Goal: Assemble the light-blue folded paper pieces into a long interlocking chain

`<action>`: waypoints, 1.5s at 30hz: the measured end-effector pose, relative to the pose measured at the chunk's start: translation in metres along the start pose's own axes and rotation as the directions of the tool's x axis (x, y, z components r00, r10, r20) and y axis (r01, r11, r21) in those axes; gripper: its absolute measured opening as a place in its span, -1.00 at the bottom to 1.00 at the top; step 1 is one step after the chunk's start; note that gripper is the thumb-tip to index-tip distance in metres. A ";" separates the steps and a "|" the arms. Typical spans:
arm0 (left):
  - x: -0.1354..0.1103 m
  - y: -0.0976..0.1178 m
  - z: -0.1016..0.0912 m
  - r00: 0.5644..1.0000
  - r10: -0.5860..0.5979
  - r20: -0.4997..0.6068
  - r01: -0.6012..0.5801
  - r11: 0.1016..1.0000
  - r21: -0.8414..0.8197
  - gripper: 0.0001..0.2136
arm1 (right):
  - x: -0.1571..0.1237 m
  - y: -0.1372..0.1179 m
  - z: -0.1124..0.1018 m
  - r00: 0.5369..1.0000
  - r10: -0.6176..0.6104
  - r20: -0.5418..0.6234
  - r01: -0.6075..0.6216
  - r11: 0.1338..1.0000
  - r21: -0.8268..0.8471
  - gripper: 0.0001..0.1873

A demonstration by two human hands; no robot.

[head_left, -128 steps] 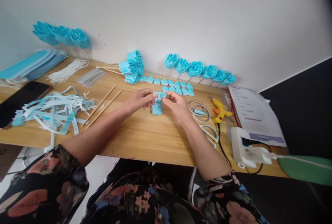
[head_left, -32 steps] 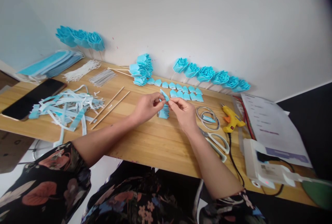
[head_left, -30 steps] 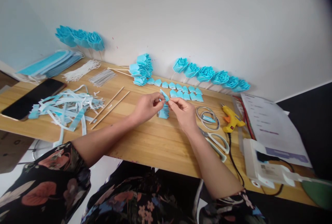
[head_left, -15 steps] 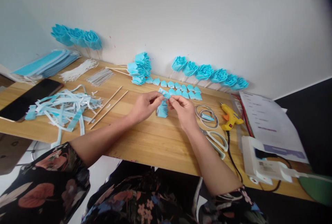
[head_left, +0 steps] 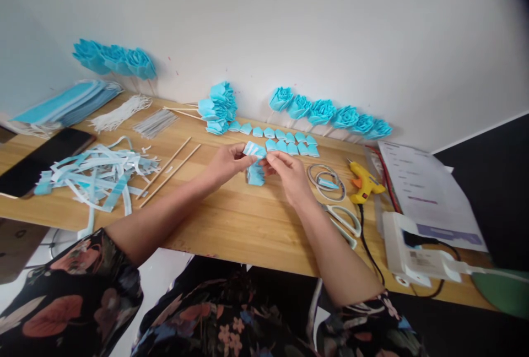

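Observation:
Between my two hands is a small folded piece of blue fabric (head_left: 255, 150) with white showing on its face. My left hand (head_left: 230, 164) pinches its left side between thumb and fingers. On the opposite side, my right hand (head_left: 287, 172) has thumb and forefinger closed at its right edge. Just below the hands, more blue folded pieces (head_left: 255, 176) lie in a stack on the wooden table (head_left: 215, 225). Behind the hands, folded blue petals (head_left: 280, 135) are laid out in rows.
Blue fabric flowers (head_left: 322, 112) on sticks lean along the wall. Left are fabric scraps (head_left: 99, 167), two wooden sticks (head_left: 169, 169), a phone (head_left: 45, 161) and face masks (head_left: 70, 103). Right are tape rings (head_left: 326, 182), scissors (head_left: 345, 222), a yellow glue gun (head_left: 363, 180) and a power strip (head_left: 409, 252).
The piece in my hands has turned to show more of its white-marked face. My right fingers have shifted slightly along its right edge. The view has shifted a little.

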State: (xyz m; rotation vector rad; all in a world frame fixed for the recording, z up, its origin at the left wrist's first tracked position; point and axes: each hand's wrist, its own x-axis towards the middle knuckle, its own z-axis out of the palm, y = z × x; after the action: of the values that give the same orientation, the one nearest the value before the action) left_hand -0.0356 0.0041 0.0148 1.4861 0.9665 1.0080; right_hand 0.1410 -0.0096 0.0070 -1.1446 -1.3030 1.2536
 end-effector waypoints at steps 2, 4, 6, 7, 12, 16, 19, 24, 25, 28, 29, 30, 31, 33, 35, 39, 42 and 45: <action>-0.001 0.000 0.001 1.000 0.003 0.008 -0.004 1.000 0.006 -0.80 | 0.000 0.002 -0.001 0.999 -0.024 0.029 0.025 0.998 -0.064 -0.67; -0.001 0.000 0.002 1.000 0.010 0.026 -0.011 1.000 0.008 -0.82 | 0.001 0.004 -0.002 0.997 -0.069 0.041 0.073 0.989 -0.130 -0.68; -0.001 0.000 0.002 0.999 0.011 0.050 -0.011 1.000 0.005 -0.84 | 0.001 0.006 -0.003 0.994 -0.097 0.048 0.104 0.981 -0.164 -0.70; -0.001 0.000 0.001 0.998 0.006 0.060 -0.006 1.000 0.002 -0.85 | 0.001 0.006 -0.003 0.994 -0.101 0.051 0.108 0.980 -0.168 -0.72; 0.000 0.001 -0.001 0.998 -0.025 0.062 0.027 0.999 -0.034 -0.86 | 0.002 0.005 -0.002 0.995 -0.083 0.048 0.090 0.984 -0.151 -0.77; 0.000 0.002 -0.002 0.997 -0.060 0.049 0.063 0.996 -0.067 -0.86 | 0.003 0.005 -0.003 0.997 -0.045 0.068 0.052 0.993 -0.104 -0.76; 0.000 0.003 -0.004 0.995 -0.096 0.024 0.098 0.992 -0.074 -0.87 | 0.004 0.004 -0.006 0.995 -0.014 0.102 0.021 0.997 -0.070 -0.75; 0.000 0.005 -0.007 0.996 -0.082 0.022 0.083 0.994 -0.066 -0.86 | 0.004 0.000 -0.010 0.995 0.001 0.103 0.004 0.999 -0.053 -0.68; 0.000 0.004 -0.007 0.996 -0.080 0.028 0.081 0.995 -0.059 -0.86 | 0.005 0.000 -0.010 0.995 0.000 0.101 0.006 0.998 -0.063 -0.68; 0.001 0.002 -0.005 0.996 -0.080 0.044 0.082 0.996 -0.038 -0.84 | 0.005 0.002 -0.009 0.996 -0.015 0.085 0.023 0.995 -0.092 -0.69; 0.001 0.001 -0.005 0.997 -0.071 0.027 0.072 0.997 -0.039 -0.85 | 0.006 0.003 -0.008 0.997 -0.027 0.072 0.034 0.995 -0.097 -0.70; 0.001 0.000 -0.004 0.999 -0.051 -0.009 0.051 0.998 -0.041 -0.87 | 0.006 0.003 -0.007 0.998 -0.042 0.054 0.048 0.994 -0.100 -0.71; 0.001 -0.001 -0.004 0.998 -0.020 -0.062 0.017 0.999 -0.038 -0.87 | 0.006 0.004 -0.007 0.998 -0.059 0.032 0.062 0.993 -0.105 -0.73; 0.000 -0.002 -0.002 0.977 0.077 -0.198 -0.079 0.997 -0.001 -0.85 | 0.006 0.004 -0.006 0.996 -0.090 -0.018 0.088 0.989 -0.115 -0.76; -0.002 -0.003 0.000 0.945 0.178 -0.276 -0.159 0.983 0.087 -0.81 | 0.005 0.004 -0.005 0.992 -0.113 -0.061 0.105 0.987 -0.126 -0.77; -0.008 -0.003 0.006 0.958 0.241 -0.158 -0.198 0.948 0.249 -0.78 | 0.004 0.006 -0.005 0.990 -0.127 -0.061 0.118 0.983 -0.143 -0.77; -0.008 -0.005 0.008 0.964 0.236 -0.124 -0.190 0.934 0.302 -0.87 | 0.003 0.008 -0.003 0.990 -0.138 -0.037 0.131 0.979 -0.156 -0.77; -0.007 -0.008 0.008 0.961 0.238 -0.143 -0.179 0.925 0.334 -0.90 | 0.003 0.008 -0.002 0.990 -0.137 -0.028 0.130 0.977 -0.167 -0.78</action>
State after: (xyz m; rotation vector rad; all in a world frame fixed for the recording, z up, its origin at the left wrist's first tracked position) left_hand -0.0306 -0.0038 0.0050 1.8195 1.1594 1.1992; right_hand 0.1428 -0.0065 -0.0004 -1.1699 -1.4504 1.0360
